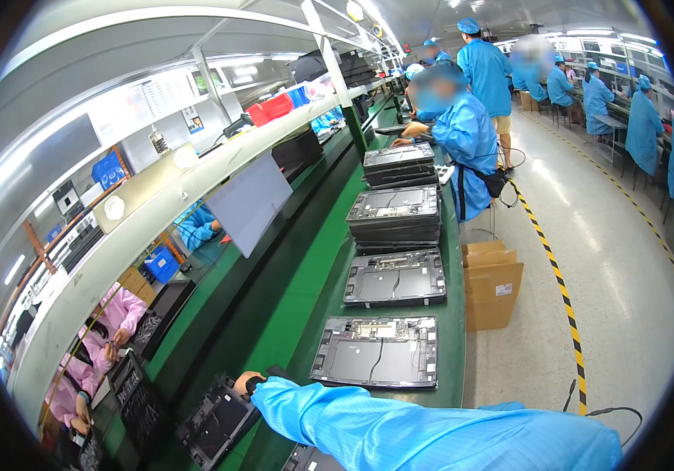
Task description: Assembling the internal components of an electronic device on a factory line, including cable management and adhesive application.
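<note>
My right arm, in a blue sleeve, reaches from the lower right across the bench. At its end my right hand (246, 384), with a dark band at the wrist, is closed at the upper corner of an open laptop base (217, 426). That base sits tilted at the belt's side, with a dark frame and inner parts showing; its lower end is partly cut off. My fingers are small here and partly hidden. Beyond the sleeve lies another laptop base (376, 352) with its battery and circuit board exposed. Part of one more (309, 458) shows under my arm. My left hand is out of view.
Stacks of laptop bases (393, 213) line the green bench (451, 314). Left of it runs a green conveyor belt (290, 314) beneath a shelf. Black trays (136, 392) stand near workers in pink. Cardboard (494, 286) leans at the bench's right. A co-worker in blue (466, 133) sits farther along.
</note>
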